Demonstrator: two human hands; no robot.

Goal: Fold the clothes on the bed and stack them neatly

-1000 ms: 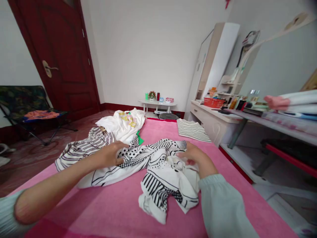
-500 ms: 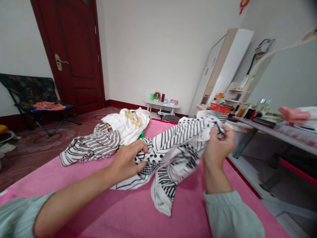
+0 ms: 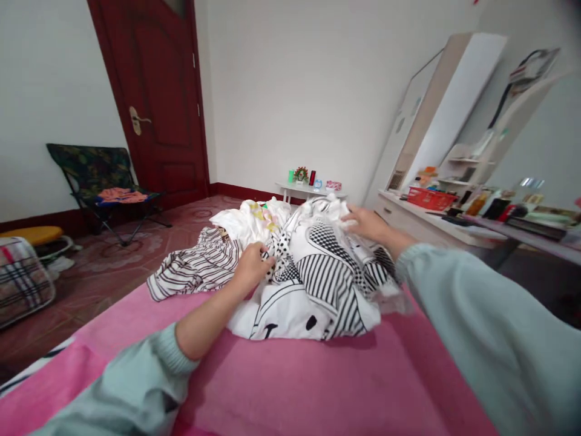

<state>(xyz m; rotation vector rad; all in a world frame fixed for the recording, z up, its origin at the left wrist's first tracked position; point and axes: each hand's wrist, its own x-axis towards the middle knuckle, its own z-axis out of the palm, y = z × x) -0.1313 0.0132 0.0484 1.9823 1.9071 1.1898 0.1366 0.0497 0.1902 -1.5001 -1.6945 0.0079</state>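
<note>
A black-and-white patterned garment [image 3: 324, 272] with stripes, dots and checks lies bunched and partly spread across the pink bed cover [image 3: 272, 381]. My left hand [image 3: 253, 266] is closed on its dotted left part. At its far right side, my right hand [image 3: 370, 224] pinches the white cloth between thumb and fingers, slightly blurred. Touching it on the left is a striped garment [image 3: 195, 266], brown and white and crumpled. Behind that lies a white garment [image 3: 242, 219] with yellow and pink print. The folds hide the patterned garment's full outline.
A low white table [image 3: 299, 188] with small items stands by the far wall. To the right are a dresser [image 3: 408, 212] and a red basket [image 3: 431, 198]. A folding chair [image 3: 97, 175] with orange cloth and a yellow stool [image 3: 31, 233] stand left.
The patterned garment, held up and twisted before, now lies lower and wider on the bed. My right hand has moved away from me and slightly left. The view has turned left.
</note>
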